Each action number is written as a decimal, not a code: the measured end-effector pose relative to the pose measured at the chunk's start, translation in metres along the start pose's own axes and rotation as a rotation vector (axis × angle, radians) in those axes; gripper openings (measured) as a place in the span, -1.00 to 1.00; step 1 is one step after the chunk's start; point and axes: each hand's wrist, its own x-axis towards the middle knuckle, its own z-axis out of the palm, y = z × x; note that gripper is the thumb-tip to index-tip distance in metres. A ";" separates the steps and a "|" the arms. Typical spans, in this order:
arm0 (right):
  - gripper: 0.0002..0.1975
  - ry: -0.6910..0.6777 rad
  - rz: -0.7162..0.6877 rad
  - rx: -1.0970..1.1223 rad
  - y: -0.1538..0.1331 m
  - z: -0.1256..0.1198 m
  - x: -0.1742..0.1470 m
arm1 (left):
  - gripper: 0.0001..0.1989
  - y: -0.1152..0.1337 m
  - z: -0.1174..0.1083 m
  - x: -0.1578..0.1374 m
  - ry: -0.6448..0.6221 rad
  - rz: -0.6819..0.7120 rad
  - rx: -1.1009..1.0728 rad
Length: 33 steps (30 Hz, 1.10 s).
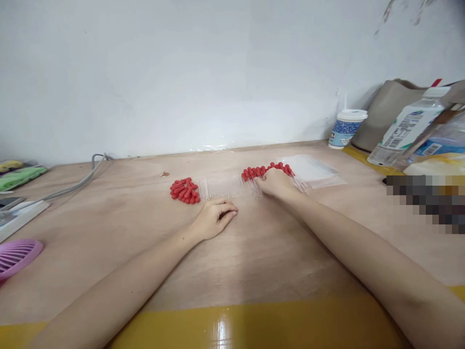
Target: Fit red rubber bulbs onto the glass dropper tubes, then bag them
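A small heap of red rubber bulbs (184, 190) lies on the wooden table, left of a row of thin clear tubes (222, 188). Right of these is a row of droppers (250, 173), clear tubes capped with red bulbs. My right hand (276, 182) reaches over this row, its fingers closed at one dropper's tube and hiding part of the row. My left hand (215, 218) rests on the table in front of the clear tubes. Its thumb and forefinger tips meet, with nothing visible between them.
Clear plastic bags (312, 169) lie beyond the droppers. At the right stand a paper cup (347, 130), a plastic bottle (409, 128) and a grey container (383, 109). A grey cable (85, 182) and a pink slatted object (20, 257) are on the left. A wall (218, 72) closes the back.
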 end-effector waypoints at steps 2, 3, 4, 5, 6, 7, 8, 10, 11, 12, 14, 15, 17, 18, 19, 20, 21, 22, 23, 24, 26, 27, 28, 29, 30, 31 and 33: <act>-0.64 0.034 -0.029 -0.028 -0.004 -0.001 -0.003 | -0.81 0.000 0.000 0.000 -0.002 -0.002 -0.003; -0.65 0.045 -0.051 -0.035 -0.007 -0.001 -0.005 | -0.81 0.000 0.000 0.000 -0.003 -0.002 -0.005; -0.65 0.047 -0.074 -0.039 -0.010 -0.001 -0.006 | -0.82 0.000 0.000 0.000 -0.004 -0.002 -0.006; -0.67 0.040 -0.094 -0.041 -0.014 0.000 -0.007 | -0.82 0.000 0.000 0.000 -0.006 -0.001 -0.007; -0.68 0.030 -0.111 -0.041 -0.018 0.001 -0.008 | -0.82 0.000 0.000 0.000 -0.007 0.001 -0.008; -0.69 0.019 -0.125 -0.045 -0.022 0.002 -0.008 | -0.82 0.000 0.000 0.000 -0.008 0.001 -0.009; -0.70 0.009 -0.133 -0.051 -0.027 0.004 -0.008 | -0.82 0.001 0.000 0.000 -0.008 0.001 -0.009; -0.71 -0.018 -0.127 -0.067 -0.035 0.008 -0.005 | -0.81 0.001 0.000 0.000 -0.013 -0.002 -0.008; -0.72 -0.033 -0.114 -0.075 -0.039 0.010 -0.003 | -0.81 0.000 0.000 0.000 -0.013 -0.002 -0.007; -0.73 -0.050 -0.100 -0.081 -0.043 0.011 -0.001 | -0.81 0.000 -0.001 0.000 -0.013 0.000 -0.007; -0.75 -0.083 -0.077 -0.087 -0.050 0.014 0.003 | -0.81 0.000 -0.001 0.001 -0.013 0.005 -0.007; -0.75 -0.095 -0.075 -0.088 -0.053 0.015 0.005 | -0.81 0.000 -0.001 0.001 -0.013 0.006 -0.006; -0.76 -0.118 -0.077 -0.086 -0.057 0.017 0.008 | -0.81 0.000 -0.001 0.001 -0.017 0.005 -0.007; -0.76 -0.129 -0.076 -0.084 -0.059 0.018 0.009 | -0.81 0.000 -0.001 0.000 -0.019 0.006 -0.008; -0.77 -0.141 -0.074 -0.081 -0.060 0.018 0.011 | -0.81 0.000 -0.001 0.000 -0.017 0.006 -0.011; -0.77 -0.151 -0.074 -0.077 -0.061 0.018 0.011 | -0.81 0.000 0.000 -0.001 -0.008 0.005 -0.012; -0.77 -0.160 -0.074 -0.072 -0.060 0.017 0.012 | -0.81 0.000 0.000 -0.002 0.010 0.002 -0.007; -0.77 -0.167 -0.076 -0.065 -0.059 0.016 0.012 | -0.81 0.000 0.000 -0.003 0.037 -0.004 0.008; -0.77 -0.173 -0.081 -0.057 -0.058 0.013 0.011 | -0.82 0.000 0.000 -0.003 0.072 -0.014 0.034; -0.77 -0.179 -0.091 -0.046 -0.055 0.010 0.009 | -0.83 -0.001 -0.001 -0.003 0.111 -0.028 0.071; -0.76 -0.192 -0.118 -0.023 -0.046 0.001 0.003 | -0.86 -0.006 -0.006 -0.002 0.189 -0.073 0.172; -0.75 -0.193 -0.144 -0.007 -0.040 -0.003 -0.002 | -0.87 -0.010 -0.011 -0.001 0.223 -0.108 0.225; -0.75 -0.187 -0.172 0.008 -0.032 -0.006 -0.008 | -0.87 -0.014 -0.017 0.001 0.253 -0.159 0.275; -0.75 -0.161 -0.209 0.027 -0.024 -0.008 -0.015 | -0.87 -0.019 -0.024 0.002 0.276 -0.221 0.315; -0.76 -0.105 -0.312 0.082 -0.015 -0.009 -0.022 | -0.87 -0.024 -0.032 0.004 0.286 -0.297 0.344; -0.77 -0.064 -0.409 0.137 -0.005 -0.008 -0.028 | -0.87 -0.030 -0.041 0.005 0.295 -0.387 0.369; -0.76 0.013 -0.574 0.215 0.015 -0.002 -0.041 | -0.88 -0.040 -0.059 0.007 0.250 -0.547 0.410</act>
